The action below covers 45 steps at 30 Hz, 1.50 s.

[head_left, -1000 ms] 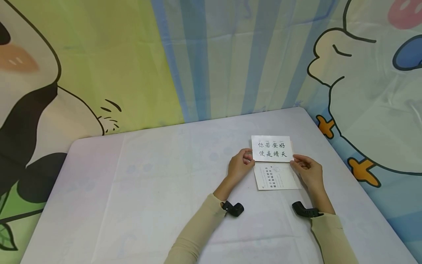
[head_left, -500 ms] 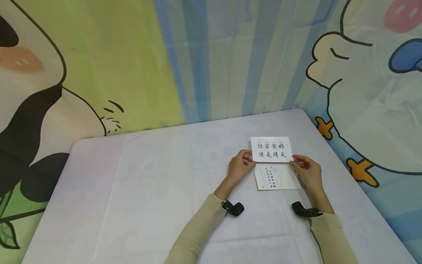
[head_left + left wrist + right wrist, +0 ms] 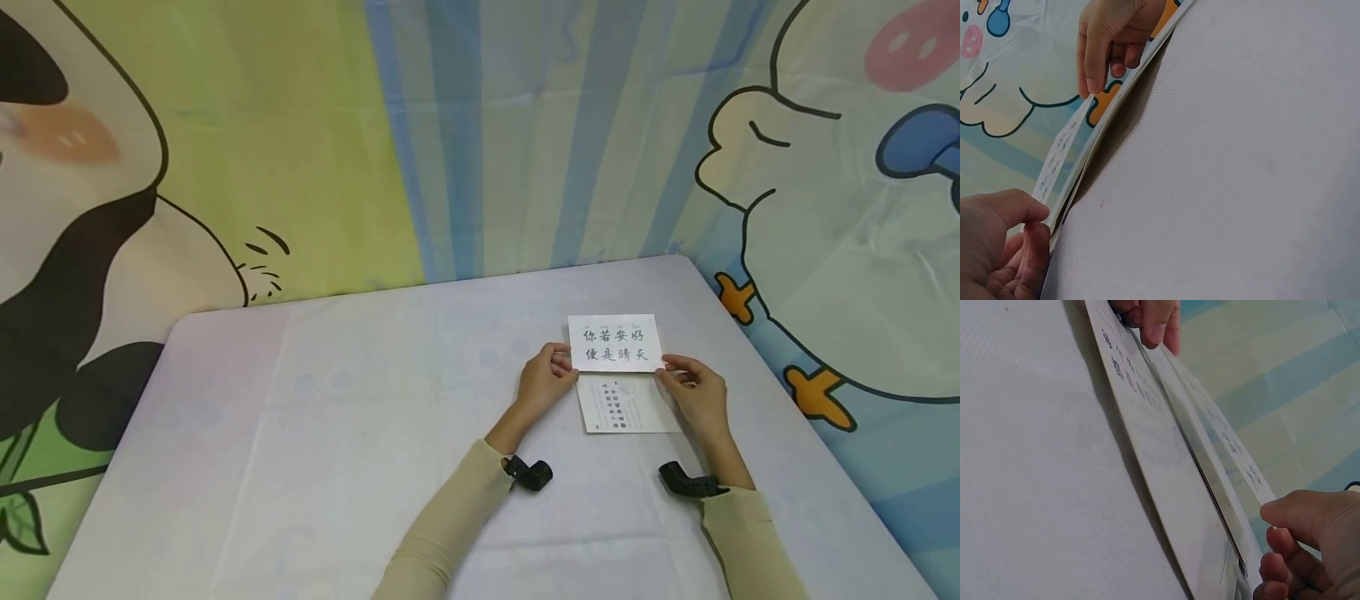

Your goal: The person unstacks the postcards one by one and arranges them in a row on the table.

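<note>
Both hands hold a white card (image 3: pixel 615 342) bearing two lines of handwritten Chinese characters. My left hand (image 3: pixel 543 379) pinches its lower left corner between thumb and fingers. At the lower right corner, my right hand (image 3: pixel 699 396) pinches it the same way. Just below, nearer to me, a second white card (image 3: pixel 633 408) with smaller vertical writing lies on the table. In the right wrist view the held card (image 3: pixel 1235 447) is tilted up beside the lower card (image 3: pixel 1160 456), whose edge casts a shadow. The left wrist view shows the held card (image 3: pixel 1057 156) nearly edge-on.
The table (image 3: pixel 375 433) has a pale cloth with faint creases and spots. Behind it hangs a printed backdrop (image 3: pixel 300 150) with cartoon animals and stripes. Each wrist carries a black strap-mounted device, one of them the left device (image 3: pixel 530 474).
The head view has shifted slightly, so the backdrop sits a little lower. Both hands keep their pinch on the upper card, and the lower card stays in place.
</note>
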Available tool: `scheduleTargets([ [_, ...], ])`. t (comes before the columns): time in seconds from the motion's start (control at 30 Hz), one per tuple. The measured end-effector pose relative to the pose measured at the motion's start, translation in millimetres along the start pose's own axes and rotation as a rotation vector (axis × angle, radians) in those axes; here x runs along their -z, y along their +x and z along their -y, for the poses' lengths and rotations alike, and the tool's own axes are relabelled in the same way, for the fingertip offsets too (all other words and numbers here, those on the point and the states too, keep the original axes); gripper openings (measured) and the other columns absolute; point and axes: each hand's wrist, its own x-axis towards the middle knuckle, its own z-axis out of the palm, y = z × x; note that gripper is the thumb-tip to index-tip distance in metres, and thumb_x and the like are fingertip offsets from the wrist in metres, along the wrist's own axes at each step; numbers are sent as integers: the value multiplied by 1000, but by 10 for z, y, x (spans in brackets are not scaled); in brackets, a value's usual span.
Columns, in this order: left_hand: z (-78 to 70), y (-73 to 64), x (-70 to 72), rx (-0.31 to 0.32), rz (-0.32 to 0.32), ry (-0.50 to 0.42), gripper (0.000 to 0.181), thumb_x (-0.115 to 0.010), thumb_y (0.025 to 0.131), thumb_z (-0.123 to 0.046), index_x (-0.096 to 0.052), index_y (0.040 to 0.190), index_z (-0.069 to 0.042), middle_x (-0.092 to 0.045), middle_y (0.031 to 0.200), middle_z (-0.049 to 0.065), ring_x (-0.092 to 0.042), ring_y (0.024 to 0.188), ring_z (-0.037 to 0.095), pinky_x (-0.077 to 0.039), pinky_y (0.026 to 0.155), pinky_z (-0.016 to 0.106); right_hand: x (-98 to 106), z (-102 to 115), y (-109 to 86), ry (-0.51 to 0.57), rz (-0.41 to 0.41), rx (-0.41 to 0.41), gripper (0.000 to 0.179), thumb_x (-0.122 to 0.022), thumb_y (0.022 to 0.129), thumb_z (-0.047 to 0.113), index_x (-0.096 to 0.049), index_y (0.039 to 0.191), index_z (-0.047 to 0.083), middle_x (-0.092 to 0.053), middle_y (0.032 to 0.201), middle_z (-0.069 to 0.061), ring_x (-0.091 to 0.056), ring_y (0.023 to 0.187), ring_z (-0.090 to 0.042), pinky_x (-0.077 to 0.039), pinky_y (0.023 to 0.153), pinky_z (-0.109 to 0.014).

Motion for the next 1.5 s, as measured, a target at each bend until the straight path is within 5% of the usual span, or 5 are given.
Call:
scheduleTargets([
  [0.43,-11,-29,39,-14,-24,-80,37,-69,82,-1,-60,118,2,-64,85,5,-52,65,0,-46,61,14,-23,54,3,-4,-2,33,31,-69,90,13,-67,119,1,-64,99,-7,-51,77,-4,-41,63,-10],
  [0.73,-27,-117,115,-17,-20,-69,38,-70,83,-2,-58,119,2,-63,88,6,-55,67,2,-47,63,15,-44,139,-57,20,6,22,30,-70,89,9,-67,117,-1,-65,103,-16,-51,75,-3,-41,63,-9],
  [1.07,-17,-181,234,-14,-43,-52,39,-69,84,-3,-58,121,1,-61,88,4,-54,65,2,-46,60,16,-80,204,-95,45,39,117,29,-70,88,7,-67,116,-3,-65,98,-13,-52,73,-2,-42,63,-9],
  [1.5,-29,-274,412,22,-43,-17,40,-69,83,-2,-56,120,3,-60,87,5,-55,67,5,-46,61,16,-199,278,-153,83,82,146,27,-67,89,0,-66,115,-6,-66,103,-25,-51,73,3,-42,65,-8],
])
